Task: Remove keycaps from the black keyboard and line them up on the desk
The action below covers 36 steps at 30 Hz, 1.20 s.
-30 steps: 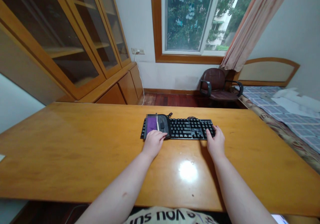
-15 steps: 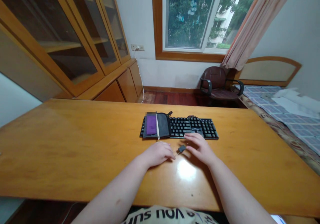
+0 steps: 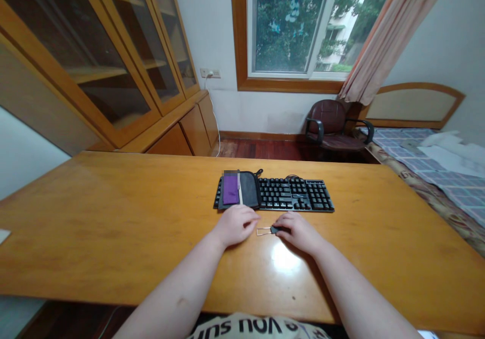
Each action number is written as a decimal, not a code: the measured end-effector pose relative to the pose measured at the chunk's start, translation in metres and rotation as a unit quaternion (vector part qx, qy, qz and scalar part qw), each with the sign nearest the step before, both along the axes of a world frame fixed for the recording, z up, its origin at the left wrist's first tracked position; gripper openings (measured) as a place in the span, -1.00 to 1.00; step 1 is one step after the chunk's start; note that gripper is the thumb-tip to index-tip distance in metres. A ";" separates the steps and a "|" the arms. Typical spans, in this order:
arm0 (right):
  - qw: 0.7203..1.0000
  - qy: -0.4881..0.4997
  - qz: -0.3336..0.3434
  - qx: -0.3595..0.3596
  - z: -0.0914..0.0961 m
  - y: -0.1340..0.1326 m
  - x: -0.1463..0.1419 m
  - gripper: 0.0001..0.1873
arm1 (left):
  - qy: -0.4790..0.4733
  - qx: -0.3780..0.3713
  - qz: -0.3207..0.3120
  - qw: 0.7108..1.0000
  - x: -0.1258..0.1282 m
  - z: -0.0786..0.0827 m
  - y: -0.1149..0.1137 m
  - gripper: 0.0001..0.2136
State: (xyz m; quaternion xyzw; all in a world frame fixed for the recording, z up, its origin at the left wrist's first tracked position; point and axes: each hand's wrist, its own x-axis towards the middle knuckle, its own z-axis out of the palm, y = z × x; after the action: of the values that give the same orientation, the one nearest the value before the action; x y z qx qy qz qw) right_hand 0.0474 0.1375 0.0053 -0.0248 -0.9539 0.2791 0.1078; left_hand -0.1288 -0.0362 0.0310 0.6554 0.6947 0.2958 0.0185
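Note:
Between my hands is a black binder clip (image 3: 274,230) with its wire handle stretched out to the left. My right hand (image 3: 299,232) has its thumb and fingers closed on the clip's dark body, low over the table. My left hand (image 3: 237,225) is a short way left of the wire handle, fingers bent and slightly apart, holding nothing that I can see. Just beyond it lies an unzipped black pouch (image 3: 250,191) with a purple packet (image 3: 231,190) and a thin pale stick (image 3: 240,195) on it. The pouch rests over the left end of a black keyboard (image 3: 295,195).
The wooden table (image 3: 132,218) spreads out on both sides. A white item (image 3: 3,236) shows at its left edge. Beyond it stand a brown armchair (image 3: 328,119), a glass-fronted cabinet (image 3: 166,104) and a bed (image 3: 439,157).
My left hand has moved up and left, away from the clip's wire handle. The fingers of my right hand have closed around the clip, which now points left.

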 end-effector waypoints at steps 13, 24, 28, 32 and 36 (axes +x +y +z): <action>0.999 -0.008 -0.030 -0.038 0.008 0.002 0.001 -0.77 | -0.004 -0.112 0.462 0.880 -0.040 -0.005 -0.003 -0.62; 0.997 0.006 -0.033 -0.072 0.000 0.007 0.000 -0.81 | 0.012 -0.080 0.445 0.892 -0.028 -0.010 0.007 -0.79; 0.997 0.017 -0.035 -0.073 -0.002 0.008 0.001 -0.81 | -0.066 -0.049 0.447 0.891 -0.026 -0.003 0.005 -0.76; 0.997 0.020 -0.025 -0.067 -0.003 0.008 0.002 -0.78 | -0.104 -0.011 0.449 0.888 -0.034 0.007 -0.005 -0.72; 0.998 0.017 -0.029 -0.058 -0.006 0.009 0.001 -0.81 | -0.111 -0.034 0.474 0.873 -0.057 0.014 -0.029 -0.71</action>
State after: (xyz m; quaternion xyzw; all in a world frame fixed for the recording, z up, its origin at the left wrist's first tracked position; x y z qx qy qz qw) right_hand 0.0488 0.1464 -0.0006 -0.0535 -0.9330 0.3313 0.1303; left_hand -0.1856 -0.0656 0.0447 0.2089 0.9252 0.3159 -0.0248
